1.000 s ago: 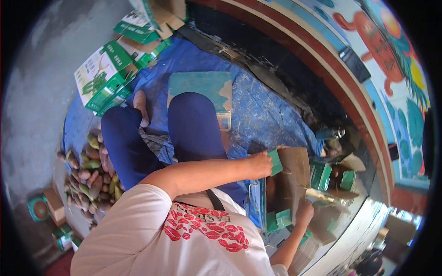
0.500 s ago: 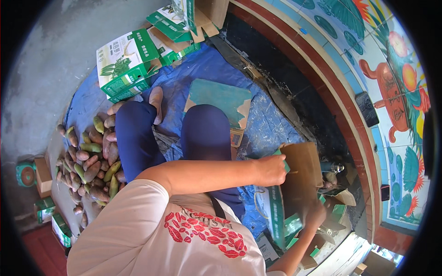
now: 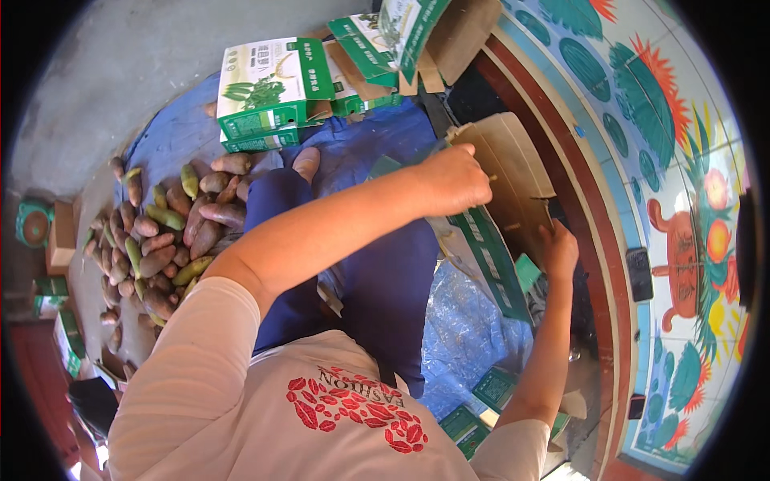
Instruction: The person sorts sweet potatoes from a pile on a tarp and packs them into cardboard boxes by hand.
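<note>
Between my two hands is a cardboard box (image 3: 511,154), green on its outside and plain brown inside, tilted with its flaps spread. My left hand (image 3: 453,180) is closed on the box's near left edge. My right hand (image 3: 559,251) grips its right side, fingers curled round the edge. A green printed side panel of the box slants down toward my right forearm. Under the box and my left arm, the teal board on the floor is mostly hidden, with only a corner (image 3: 383,167) showing.
A pile of reddish and green radishes (image 3: 160,240) lies left of my legs. Green-and-white cartons (image 3: 265,84) stand ahead on the blue tarp (image 3: 473,313). More flattened green cartons (image 3: 464,429) lie near my right side. A painted tile wall (image 3: 682,240) rises at the right.
Both hands have carried the box forward, away from my body, from low on my right. The view has shifted too, so the cartons and wall sit differently in it.
</note>
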{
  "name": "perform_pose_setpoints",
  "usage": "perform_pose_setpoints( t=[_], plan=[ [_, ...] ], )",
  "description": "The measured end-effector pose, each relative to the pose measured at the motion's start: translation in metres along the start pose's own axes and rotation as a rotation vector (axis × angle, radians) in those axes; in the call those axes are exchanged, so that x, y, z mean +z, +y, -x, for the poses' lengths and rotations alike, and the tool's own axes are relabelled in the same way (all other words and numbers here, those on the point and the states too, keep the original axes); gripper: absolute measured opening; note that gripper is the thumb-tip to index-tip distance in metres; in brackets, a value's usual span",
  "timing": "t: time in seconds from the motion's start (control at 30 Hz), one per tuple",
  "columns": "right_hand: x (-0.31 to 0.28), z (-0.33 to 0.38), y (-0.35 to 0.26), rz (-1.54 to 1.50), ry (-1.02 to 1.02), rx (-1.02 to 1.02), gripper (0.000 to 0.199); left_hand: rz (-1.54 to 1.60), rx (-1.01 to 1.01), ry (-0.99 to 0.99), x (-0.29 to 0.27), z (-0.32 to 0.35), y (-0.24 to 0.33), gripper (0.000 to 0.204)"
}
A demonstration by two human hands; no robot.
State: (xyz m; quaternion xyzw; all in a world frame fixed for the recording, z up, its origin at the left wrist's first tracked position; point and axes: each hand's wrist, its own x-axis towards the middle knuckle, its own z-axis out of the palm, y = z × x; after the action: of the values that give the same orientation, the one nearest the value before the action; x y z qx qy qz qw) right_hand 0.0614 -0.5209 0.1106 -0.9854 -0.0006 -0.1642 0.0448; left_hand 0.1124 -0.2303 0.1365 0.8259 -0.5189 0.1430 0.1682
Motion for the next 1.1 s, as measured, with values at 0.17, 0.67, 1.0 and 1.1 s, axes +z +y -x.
perform_pose_setpoints(
  t=[0.17,0.67,1.0,1.1],
  plan=[
    [0.035,-0.058,-0.068,-0.013,0.003,-0.149,0.014,-0.076,-0.168,0.004,-0.016,0.046,-0.05,0.014],
    [0.036,-0.058,-0.124,-0.21,0.043,-0.343,0.019,0.302,-0.517,0.15,-0.004,0.126,-0.078,0.026],
    [0.021,-0.03,-0.142,-0.205,-0.127,-0.264,0.022,0.308,-0.616,0.339,-0.009,0.126,-0.084,0.05],
    [0.012,-0.023,-0.153,-0.195,-0.135,-0.252,0.023,0.279,-0.666,0.348,-0.006,0.128,-0.091,0.05]
  ],
)
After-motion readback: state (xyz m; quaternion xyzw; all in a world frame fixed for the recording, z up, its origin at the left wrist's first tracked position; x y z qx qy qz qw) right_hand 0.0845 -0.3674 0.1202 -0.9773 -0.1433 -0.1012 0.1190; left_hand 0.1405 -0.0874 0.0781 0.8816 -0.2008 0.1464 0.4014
